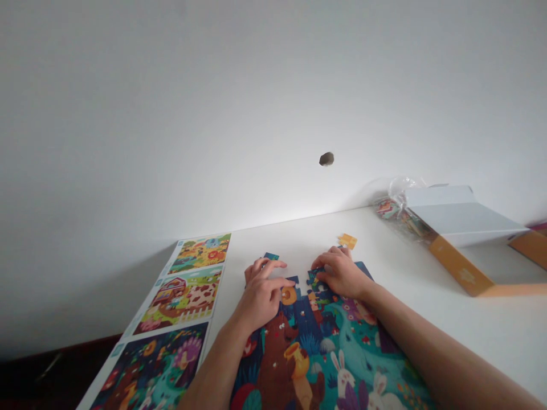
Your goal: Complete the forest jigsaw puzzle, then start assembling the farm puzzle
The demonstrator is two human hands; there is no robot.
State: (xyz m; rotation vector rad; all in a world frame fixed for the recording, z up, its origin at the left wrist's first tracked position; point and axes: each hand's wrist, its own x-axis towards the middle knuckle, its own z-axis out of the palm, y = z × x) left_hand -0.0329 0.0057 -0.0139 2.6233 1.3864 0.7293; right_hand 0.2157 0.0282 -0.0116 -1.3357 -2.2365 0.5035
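A mostly joined jigsaw puzzle lies on the white table, showing a brown bear, a honey pot, rabbits and a blue-green forest. Over its upper left corner rests my left hand, fingers spread, one fingertip touching a piece with a round yellow-orange shape. My right hand has bent fingers and thumb closed on a dark blue puzzle piece at the upper right edge. Between the hands, a gap shows in the top row. A loose dark teal piece sits just beyond my left fingers. Past my right fingers lies a yellow piece.
On the left, a printed sheet carries three pictures; the nearest resembles the puzzle. An open orange and white box stands at the right, beside a clear plastic bag with printed contents. A white wall with a hole rises behind.
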